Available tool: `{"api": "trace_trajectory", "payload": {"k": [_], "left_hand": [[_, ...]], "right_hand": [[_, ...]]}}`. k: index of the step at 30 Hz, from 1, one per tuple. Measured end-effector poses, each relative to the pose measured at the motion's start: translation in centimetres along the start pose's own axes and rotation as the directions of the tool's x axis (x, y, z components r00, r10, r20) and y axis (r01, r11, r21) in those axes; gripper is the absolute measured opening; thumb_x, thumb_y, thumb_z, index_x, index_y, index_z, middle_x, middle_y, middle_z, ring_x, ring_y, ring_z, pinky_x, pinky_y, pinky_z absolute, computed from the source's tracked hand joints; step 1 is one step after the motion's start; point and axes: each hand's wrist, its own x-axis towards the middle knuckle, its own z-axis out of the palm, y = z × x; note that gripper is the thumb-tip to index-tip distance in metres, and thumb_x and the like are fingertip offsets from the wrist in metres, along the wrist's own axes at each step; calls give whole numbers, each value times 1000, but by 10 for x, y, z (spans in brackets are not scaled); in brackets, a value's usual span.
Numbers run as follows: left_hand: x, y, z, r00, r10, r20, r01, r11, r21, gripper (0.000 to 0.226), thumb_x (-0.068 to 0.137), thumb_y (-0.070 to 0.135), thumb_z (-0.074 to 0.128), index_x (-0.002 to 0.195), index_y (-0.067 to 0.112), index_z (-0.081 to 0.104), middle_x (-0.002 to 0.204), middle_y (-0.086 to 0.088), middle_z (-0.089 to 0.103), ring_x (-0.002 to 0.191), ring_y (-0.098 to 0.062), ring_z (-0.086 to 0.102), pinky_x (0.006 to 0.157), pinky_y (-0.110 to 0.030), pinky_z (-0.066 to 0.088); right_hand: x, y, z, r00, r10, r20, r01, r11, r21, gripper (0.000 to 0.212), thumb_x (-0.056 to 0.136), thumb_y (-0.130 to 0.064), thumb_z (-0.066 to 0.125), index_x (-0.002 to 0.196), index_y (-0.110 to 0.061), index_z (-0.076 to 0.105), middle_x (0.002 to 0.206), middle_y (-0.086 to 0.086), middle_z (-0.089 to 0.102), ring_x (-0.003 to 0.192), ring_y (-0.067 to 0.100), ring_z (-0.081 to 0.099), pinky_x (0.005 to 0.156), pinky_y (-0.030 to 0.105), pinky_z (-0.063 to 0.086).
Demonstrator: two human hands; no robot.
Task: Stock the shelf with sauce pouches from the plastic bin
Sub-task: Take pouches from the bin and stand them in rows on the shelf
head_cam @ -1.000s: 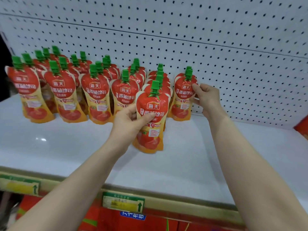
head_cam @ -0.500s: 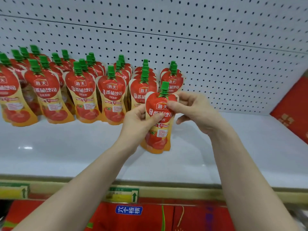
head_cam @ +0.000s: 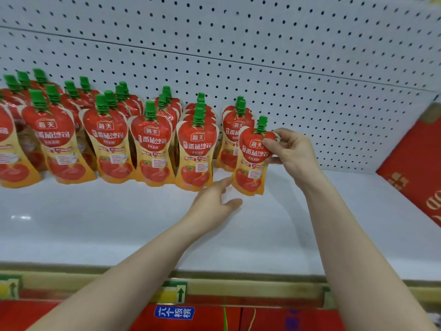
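Observation:
A red and yellow sauce pouch [head_cam: 250, 163] with a green cap stands at the right end of the front row on the white shelf [head_cam: 119, 223]. My right hand [head_cam: 290, 149] pinches its upper right corner. My left hand [head_cam: 214, 204] hovers just below and left of the pouch's base, fingers relaxed, holding nothing. Several matching pouches [head_cam: 152, 144] stand in rows to the left, reaching back to the pegboard. The plastic bin is out of view.
A white pegboard wall [head_cam: 286, 56] backs the shelf. A red carton [head_cam: 415, 168] stands at the shelf's right end. The shelf's front rail [head_cam: 214, 287] carries price labels, with red boxes [head_cam: 262, 318] underneath.
My left hand has let go of the pouch and dropped below it. My right hand has carried the pouch rightward to the end of the front row.

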Motion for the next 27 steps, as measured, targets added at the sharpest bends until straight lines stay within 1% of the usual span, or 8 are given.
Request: {"api": "trace_trajectory", "payload": {"k": [3, 7, 9, 11, 18, 21, 24, 27], "left_hand": [[11, -7, 6, 999, -25, 23, 22, 990, 139, 69, 89, 36, 62, 149, 25, 30, 156, 2, 32, 142, -20, 33, 113, -42, 35], [24, -6, 11, 997, -74, 27, 66, 970, 235, 76, 92, 37, 59, 154, 22, 17, 162, 5, 13, 148, -16, 14, 119, -37, 23], [29, -5, 13, 995, -99, 22, 89, 958, 271, 77, 93, 38, 58, 154, 23, 13, 163, 6, 6, 149, -15, 8, 120, -34, 18], [32, -5, 15, 993, -116, 21, 106, 953, 284, 78, 93, 38, 58, 154, 24, 12, 163, 7, 4, 150, -15, 6, 119, -32, 17], [35, -6, 15, 991, -135, 13, 126, 949, 290, 79, 93, 37, 59, 154, 24, 11, 163, 8, 3, 150, -17, 7, 118, -39, 26], [35, -7, 15, 990, -141, 14, 133, 956, 262, 79, 93, 37, 59, 154, 25, 11, 162, 9, 4, 149, -17, 13, 117, -40, 30], [33, -8, 13, 991, -128, 25, 118, 963, 244, 78, 92, 37, 59, 154, 24, 13, 162, 6, 9, 147, -18, 19, 116, -40, 31], [27, -8, 8, 998, -53, 14, 50, 983, 178, 71, 91, 33, 62, 151, 22, 25, 158, 0, 27, 142, -21, 32, 113, -41, 35]], "right_hand": [[19, 8, 11, 999, -22, 35, 21, 999, 46, 5, 95, -6, 61, 95, -9, 65, 84, 3, 70, 69, 5, 68, 61, 21, 58], [40, 14, 24, 998, -22, 57, 17, 996, 83, 11, 96, -7, 60, 98, -16, 65, 86, -3, 71, 70, 3, 68, 63, 21, 58], [49, 17, 28, 997, -36, 74, 30, 996, 84, 11, 96, -7, 58, 104, -13, 64, 87, -5, 71, 72, 2, 68, 64, 20, 58], [54, 21, 30, 996, -49, 80, 42, 995, 86, 12, 97, -8, 57, 108, -11, 63, 89, -6, 71, 74, 1, 68, 64, 20, 57], [56, 25, 30, 994, -61, 91, 58, 998, 36, 13, 98, -12, 57, 110, -15, 61, 95, -4, 73, 80, 6, 70, 67, 24, 59], [52, 24, 28, 995, -62, 78, 64, 998, -17, 14, 97, -15, 59, 111, -20, 59, 95, -1, 74, 82, 8, 69, 69, 26, 57], [43, 28, 22, 999, -50, 7, 51, 987, -151, 20, 95, -22, 61, 114, -24, 56, 95, 2, 73, 86, 14, 67, 75, 35, 57], [17, 28, 11, 993, -60, -105, 27, 956, -291, 31, 94, -29, 61, 124, -26, 53, 97, -5, 68, 89, 9, 63, 81, 33, 53]]}}
